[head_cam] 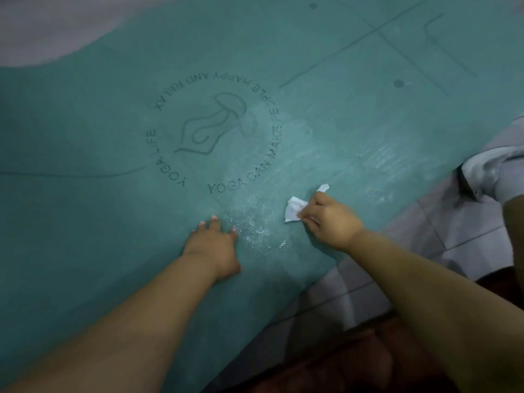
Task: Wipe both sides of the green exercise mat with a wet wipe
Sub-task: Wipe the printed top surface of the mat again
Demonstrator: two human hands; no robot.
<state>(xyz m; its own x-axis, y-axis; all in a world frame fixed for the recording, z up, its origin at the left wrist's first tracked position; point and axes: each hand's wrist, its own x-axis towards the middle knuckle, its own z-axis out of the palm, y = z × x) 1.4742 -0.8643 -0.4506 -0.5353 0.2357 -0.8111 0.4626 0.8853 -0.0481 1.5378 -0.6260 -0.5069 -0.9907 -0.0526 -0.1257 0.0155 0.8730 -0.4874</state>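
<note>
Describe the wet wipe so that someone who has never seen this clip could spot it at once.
Start at the green exercise mat with its circular printed logo. Just below and right of that logo, the right hand pinches a crumpled wet wipe against the mat. It is the only white thing on the green surface.

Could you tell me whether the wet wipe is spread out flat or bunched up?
Bunched up. The wet wipe is crumpled in the right hand, creased ends sticking out, on the mat.

Wipe (295,208) on mat (113,222), right of logo (215,129).
</note>
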